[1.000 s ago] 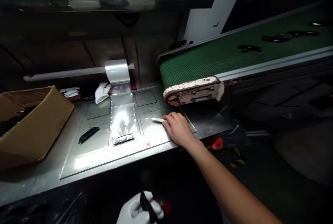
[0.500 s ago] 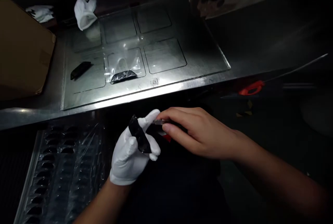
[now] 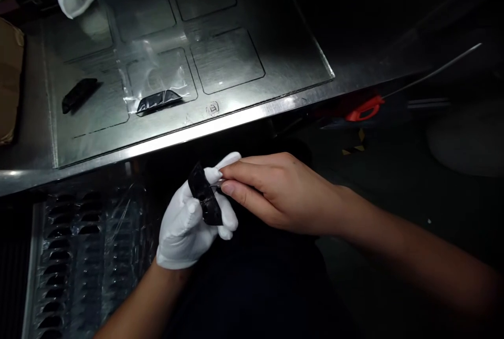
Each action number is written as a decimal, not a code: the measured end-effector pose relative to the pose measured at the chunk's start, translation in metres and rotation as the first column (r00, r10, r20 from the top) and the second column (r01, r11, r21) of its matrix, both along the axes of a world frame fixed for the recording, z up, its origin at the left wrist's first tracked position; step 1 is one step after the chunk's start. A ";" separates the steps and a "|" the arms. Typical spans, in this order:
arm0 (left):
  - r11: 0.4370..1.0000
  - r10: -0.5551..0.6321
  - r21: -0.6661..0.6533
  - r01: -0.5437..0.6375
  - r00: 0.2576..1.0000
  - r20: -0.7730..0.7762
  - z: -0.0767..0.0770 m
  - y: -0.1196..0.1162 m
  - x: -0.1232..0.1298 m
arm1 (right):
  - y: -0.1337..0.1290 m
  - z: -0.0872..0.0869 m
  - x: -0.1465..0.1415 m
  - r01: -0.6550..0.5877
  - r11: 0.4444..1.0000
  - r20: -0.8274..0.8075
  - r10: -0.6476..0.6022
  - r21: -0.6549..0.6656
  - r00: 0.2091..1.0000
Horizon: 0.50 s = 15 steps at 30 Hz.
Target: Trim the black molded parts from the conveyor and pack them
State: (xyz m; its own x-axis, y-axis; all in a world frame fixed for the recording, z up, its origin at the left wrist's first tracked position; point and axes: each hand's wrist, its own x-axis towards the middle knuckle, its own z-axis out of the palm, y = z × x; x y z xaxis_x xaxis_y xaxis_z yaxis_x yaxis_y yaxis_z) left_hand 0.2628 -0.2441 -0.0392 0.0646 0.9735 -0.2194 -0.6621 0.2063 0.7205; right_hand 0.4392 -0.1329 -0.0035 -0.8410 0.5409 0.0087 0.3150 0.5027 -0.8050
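Below frame centre, the white-gloved left hand [image 3: 181,229] grips a slim black plastic-looking piece [image 3: 206,196], probably light, stiff, slippery, best held by edges, the bare right hand [image 3: 281,192] pinching a thin, mostly hidden tool [image 3: 218,183].

Below centre, we see a close-fitting white glove [image 3: 173,247], cuffed at the wrist, on the left hand [image 3: 187,223]; the right hand [image 3: 285,189] and forearms [image 3: 389,242] are bare, dark clothing [image 3: 252,294] at bottom centre.
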 end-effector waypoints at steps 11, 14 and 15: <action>0.999 -0.004 -0.032 0.002 0.998 -0.066 0.001 -0.008 -0.010 | -0.007 -0.003 -0.010 -0.020 0.999 -0.015 0.020 0.031 1.000; 1.000 0.007 0.000 -0.007 0.998 -0.061 0.001 -0.008 -0.010 | -0.008 -0.005 -0.009 -0.035 0.997 -0.040 0.038 0.075 0.998; 1.000 0.004 0.005 -0.004 0.999 -0.054 0.001 -0.008 -0.010 | -0.008 -0.005 -0.008 -0.040 0.995 -0.035 0.043 0.093 0.998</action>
